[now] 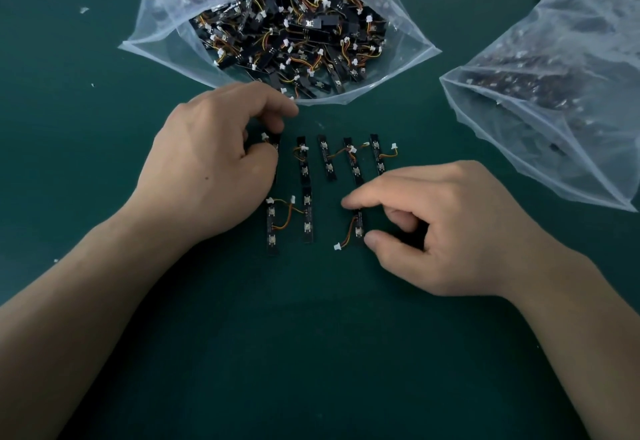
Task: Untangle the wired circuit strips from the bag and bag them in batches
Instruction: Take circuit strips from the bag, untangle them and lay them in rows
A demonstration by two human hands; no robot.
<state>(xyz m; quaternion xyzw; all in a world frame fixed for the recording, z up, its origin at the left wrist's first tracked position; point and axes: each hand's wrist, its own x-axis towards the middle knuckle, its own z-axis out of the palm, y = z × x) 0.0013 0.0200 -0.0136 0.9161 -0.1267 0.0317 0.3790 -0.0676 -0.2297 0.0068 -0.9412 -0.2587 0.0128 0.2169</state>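
Nearby, open bag (pixel 162 24) ahead, second bag (pixel 571 41) right

Strips (pixel 327 159) before bag (pixel 156 24), between hands.

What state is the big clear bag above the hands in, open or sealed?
Open: the clear bag has its mouth gaping wide, showing a tangled heap of wired circuit strips inside.
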